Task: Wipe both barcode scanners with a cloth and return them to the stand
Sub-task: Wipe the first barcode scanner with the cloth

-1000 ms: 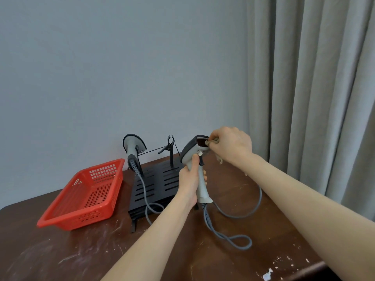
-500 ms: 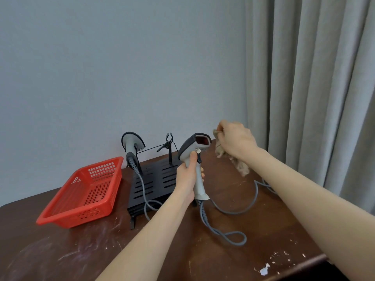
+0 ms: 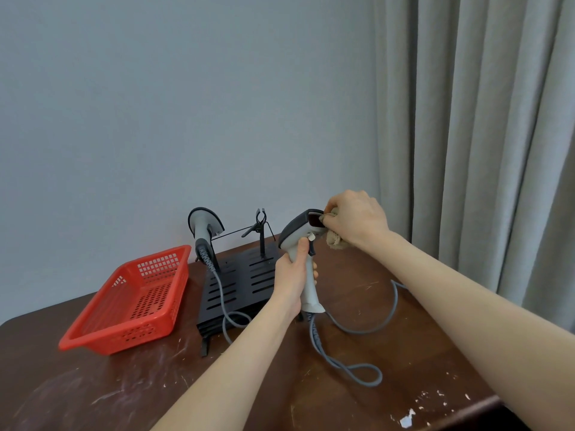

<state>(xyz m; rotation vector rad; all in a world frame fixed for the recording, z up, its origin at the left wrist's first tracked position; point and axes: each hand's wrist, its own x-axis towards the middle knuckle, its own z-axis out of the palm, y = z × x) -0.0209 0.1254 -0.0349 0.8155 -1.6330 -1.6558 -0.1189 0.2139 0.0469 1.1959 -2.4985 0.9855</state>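
Note:
My left hand (image 3: pixel 294 279) grips the handle of a grey barcode scanner (image 3: pixel 299 234) and holds it upright above the table. My right hand (image 3: pixel 354 220) is closed on a beige cloth (image 3: pixel 335 239) and presses it against the scanner's dark front window. The scanner's grey cable (image 3: pixel 351 367) trails down and loops on the table. A second grey scanner (image 3: pixel 203 225) hangs in the left holder of the black slotted stand (image 3: pixel 239 284). The stand's right clip (image 3: pixel 260 217) holds nothing.
A red plastic basket (image 3: pixel 130 301) sits on the dark wooden table (image 3: pixel 93 396) left of the stand. A grey wall is behind, and grey curtains (image 3: pixel 473 135) hang at the right. The table's front right edge has chipped white spots.
My right hand drew the cloth back from the scanner head half a second ago and has now returned it to the front window. My left hand kept hold of the handle.

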